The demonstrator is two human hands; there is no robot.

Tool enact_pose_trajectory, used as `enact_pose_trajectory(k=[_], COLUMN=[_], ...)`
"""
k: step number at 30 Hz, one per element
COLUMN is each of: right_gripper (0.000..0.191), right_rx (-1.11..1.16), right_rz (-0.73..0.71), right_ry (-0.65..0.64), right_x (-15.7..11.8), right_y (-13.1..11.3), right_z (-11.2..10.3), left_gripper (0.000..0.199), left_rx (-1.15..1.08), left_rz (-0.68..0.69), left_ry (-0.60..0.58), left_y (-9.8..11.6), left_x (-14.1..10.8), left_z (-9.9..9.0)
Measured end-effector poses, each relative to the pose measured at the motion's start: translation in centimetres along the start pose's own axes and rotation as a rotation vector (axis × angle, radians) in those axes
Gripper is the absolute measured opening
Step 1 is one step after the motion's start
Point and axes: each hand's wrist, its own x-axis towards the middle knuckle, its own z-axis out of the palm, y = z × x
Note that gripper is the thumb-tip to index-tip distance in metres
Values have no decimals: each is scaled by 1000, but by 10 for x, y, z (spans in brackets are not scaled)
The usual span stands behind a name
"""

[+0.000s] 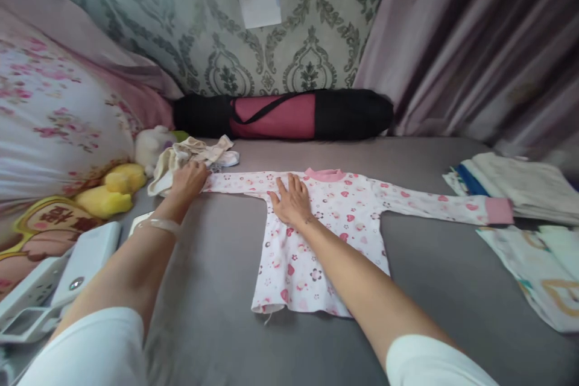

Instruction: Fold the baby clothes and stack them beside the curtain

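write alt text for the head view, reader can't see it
A printed shirt lies spread on a grey sheet, the person's right hand flat on its chest and left hand at the end of a sleeve. Behind lies a long bag, with soft toys to the left and folded cloths to the right.

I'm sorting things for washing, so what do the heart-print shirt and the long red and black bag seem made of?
Heart-print shirt: likely matte cotton knit; it lies limp with soft creases and a curling lower edge.
Long bag: perhaps nylon or canvas, dull-finished; sides bulge softly, weave unclear.
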Motion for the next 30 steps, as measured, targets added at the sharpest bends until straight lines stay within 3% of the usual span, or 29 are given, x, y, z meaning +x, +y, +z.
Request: enact_pose_trajectory(k=[3,6,11,15,18,22,27,30], right_gripper=[58,54,38,20,17,28,57,56], right_rx=[52,184,659,918,812,572,159,4], right_rz=[-19,-39,95,309,335,291,131,94], right_ry=[61,90,104,16,-130,-271,-192,-125], right_x=[-2,0,-18,-85,-155,-229,-266,-268], right_y=[-1,4,45,108,144,152,122,109], right_z=[-2,-12,-67,-130,-161,-162,-137,-130], left_gripper=[31,38,37,45,52,57,77,75], left_rx=[29,-128,-633,-760,-849,-1053,-1217,-1213], left_rz=[-96,-183,-32,60,3,-69,-67,-9], left_ry=[116,205,-145,-345,-431,-477,-357,-318], left_y=[22,54,97,101,99,108,130,135], left_x=[-10,-32,-91,-145,-183,-225,-257,-266], left_z=[-18,-48,-86,-97,-99,-98,-93,-92])
